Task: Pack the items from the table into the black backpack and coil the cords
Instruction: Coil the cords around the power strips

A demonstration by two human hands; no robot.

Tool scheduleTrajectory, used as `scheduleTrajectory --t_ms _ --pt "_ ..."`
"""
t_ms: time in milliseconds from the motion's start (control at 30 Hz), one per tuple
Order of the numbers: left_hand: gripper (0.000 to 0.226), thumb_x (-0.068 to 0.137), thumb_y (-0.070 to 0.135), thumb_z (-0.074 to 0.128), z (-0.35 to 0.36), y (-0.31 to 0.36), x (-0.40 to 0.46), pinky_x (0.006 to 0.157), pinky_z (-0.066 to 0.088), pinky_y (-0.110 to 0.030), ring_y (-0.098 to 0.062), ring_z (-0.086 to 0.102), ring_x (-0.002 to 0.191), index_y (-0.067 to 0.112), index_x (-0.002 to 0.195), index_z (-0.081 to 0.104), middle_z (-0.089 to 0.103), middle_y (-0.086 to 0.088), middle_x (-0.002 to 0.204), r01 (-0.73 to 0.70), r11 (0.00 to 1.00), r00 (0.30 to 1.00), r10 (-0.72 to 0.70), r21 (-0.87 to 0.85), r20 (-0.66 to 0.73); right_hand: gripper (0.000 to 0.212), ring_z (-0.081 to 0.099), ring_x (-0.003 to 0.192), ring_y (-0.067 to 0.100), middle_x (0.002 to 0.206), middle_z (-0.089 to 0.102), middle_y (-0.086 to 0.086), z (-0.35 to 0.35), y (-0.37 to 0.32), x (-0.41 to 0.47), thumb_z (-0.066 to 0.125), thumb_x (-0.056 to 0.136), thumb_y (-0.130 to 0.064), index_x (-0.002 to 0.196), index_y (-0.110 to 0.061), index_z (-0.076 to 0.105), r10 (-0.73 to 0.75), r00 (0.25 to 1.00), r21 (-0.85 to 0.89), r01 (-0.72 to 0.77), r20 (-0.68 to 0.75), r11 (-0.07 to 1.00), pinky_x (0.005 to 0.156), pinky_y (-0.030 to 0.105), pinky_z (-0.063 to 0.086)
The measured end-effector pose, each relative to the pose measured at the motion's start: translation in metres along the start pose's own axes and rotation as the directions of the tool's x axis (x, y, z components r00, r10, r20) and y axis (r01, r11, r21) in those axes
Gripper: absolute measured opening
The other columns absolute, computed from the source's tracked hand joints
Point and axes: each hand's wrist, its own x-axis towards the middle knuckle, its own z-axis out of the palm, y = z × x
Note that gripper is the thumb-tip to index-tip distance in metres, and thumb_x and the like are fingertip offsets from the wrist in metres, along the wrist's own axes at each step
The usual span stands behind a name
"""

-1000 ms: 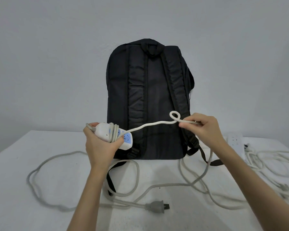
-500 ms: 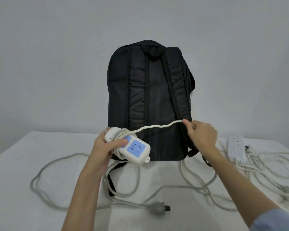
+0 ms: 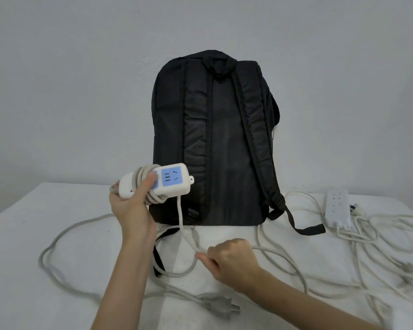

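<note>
Cord (image 3: 179, 211) hangs from the white power strip (image 3: 156, 183), which the left hand (image 3: 131, 206) grips above the bench (image 3: 22, 258), several turns already wrapped around the strip under its thumb. Lower down, the right hand (image 3: 229, 260) pinches the same cord just over the bench, its fingers (image 3: 204, 258) curled tight on it. Behind stands the black backpack (image 3: 215, 139), upright, straps facing out. The plug (image 3: 218, 306) lies near the front edge. A second power strip (image 3: 337, 208) rests at the right among loose cord.
</note>
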Motion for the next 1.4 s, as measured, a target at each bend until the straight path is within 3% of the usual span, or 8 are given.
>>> scheduleTrajectory --t_ms 167,400,700,933,1033,1233,1333,1400 --pt "0.051 0.070 0.002 0.079 -0.001 -0.012 -0.005 0.076 0.052 -0.018 0.001 0.059 0.084 0.023 0.094 0.039 0.053 0.006 0.100 -0.192 0.970 0.977 0.203 0.146 -0.063 0.053 0.015 0.035 0.013 0.032 0.031 -0.007 -0.026 -0.013 0.007 0.047 0.087 -0.045 0.046 -0.020 0.027 -0.141 0.990 0.044 0.142 -0.025 0.989 0.042 0.017 0.014" --pt "0.058 0.065 0.002 0.083 0.005 -0.018 -0.018 0.074 0.049 -0.012 -0.001 0.060 0.092 0.027 0.098 0.042 0.055 0.001 0.109 -0.358 0.880 0.931 0.313 0.313 0.186 0.046 0.017 0.043 0.013 0.042 0.035 -0.006 -0.071 -0.030 0.028 0.053 0.086 -0.047 0.059 -0.022 0.025 -0.245 0.956 0.210 0.276 -0.160 0.938 0.037 0.021 0.022" --pt "0.064 0.050 0.021 0.087 0.001 -0.005 -0.016 0.078 0.053 -0.020 -0.010 0.064 0.098 0.023 0.102 0.049 0.063 0.004 0.105 -0.307 0.872 0.805 0.024 0.381 0.593 0.051 0.029 0.042 0.014 0.046 0.038 -0.001 -0.122 0.027 0.074 0.052 0.093 -0.041 0.050 -0.013 0.049 -0.079 0.876 0.083 0.134 -0.476 0.987 0.044 0.023 0.021" --pt "0.058 0.051 0.022 0.080 0.010 0.010 -0.023 0.070 0.054 -0.023 -0.014 0.066 0.090 0.015 0.102 0.053 0.067 0.004 0.098 -0.105 0.955 0.737 -0.112 0.276 0.667 0.047 0.040 0.047 0.015 0.048 0.046 -0.003 -0.122 0.051 0.095 0.052 0.088 -0.053 0.061 -0.016 0.063 0.251 0.915 0.387 -0.118 -0.315 0.914 0.045 0.028 0.033" --pt "0.059 0.049 0.012 0.079 0.011 0.010 -0.024 0.069 0.054 -0.023 -0.013 0.067 0.086 0.010 0.102 0.054 0.067 0.002 0.095 0.012 0.979 0.749 -0.144 0.205 0.646 0.042 0.041 0.051 0.018 0.051 0.047 0.002 -0.104 0.055 0.094 0.057 0.082 -0.053 0.058 -0.018 0.054 0.428 0.896 0.623 -0.268 -0.120 0.735 0.053 0.034 0.038" --pt "0.066 0.048 0.015 0.078 0.013 -0.005 -0.021 0.069 0.055 -0.025 -0.016 0.067 0.085 0.002 0.107 0.053 0.063 -0.008 0.099 0.175 0.977 0.836 -0.212 0.120 0.506 0.009 0.049 0.057 0.017 0.064 0.053 0.019 -0.076 0.035 0.084 0.064 0.087 -0.013 0.079 -0.011 0.059 0.646 0.737 0.931 -0.348 0.197 0.113 0.055 0.021 0.043" --pt "0.045 0.063 0.012 0.073 0.017 -0.013 -0.026 0.071 0.057 -0.027 -0.019 0.067 0.087 -0.002 0.105 0.060 0.066 -0.012 0.098 0.323 0.943 0.821 -0.323 0.084 0.471 0.020 0.049 0.050 0.008 0.060 0.058 0.000 -0.063 0.019 0.082 0.052 0.089 0.006 0.082 -0.012 0.059 0.674 0.649 0.929 -0.331 0.351 -0.165 0.046 0.015 0.039" --pt "0.021 0.076 0.014 0.064 0.020 -0.015 -0.031 0.071 0.057 -0.023 -0.017 0.069 0.085 0.003 0.092 0.071 0.072 -0.007 0.091 0.402 0.915 0.800 -0.372 0.039 0.471 0.028 0.040 0.045 0.003 0.055 0.056 -0.010 -0.055 0.006 0.076 0.045 0.090 0.010 0.087 -0.013 0.061 0.665 0.648 0.922 -0.342 0.372 -0.183 0.040 0.012 0.031"
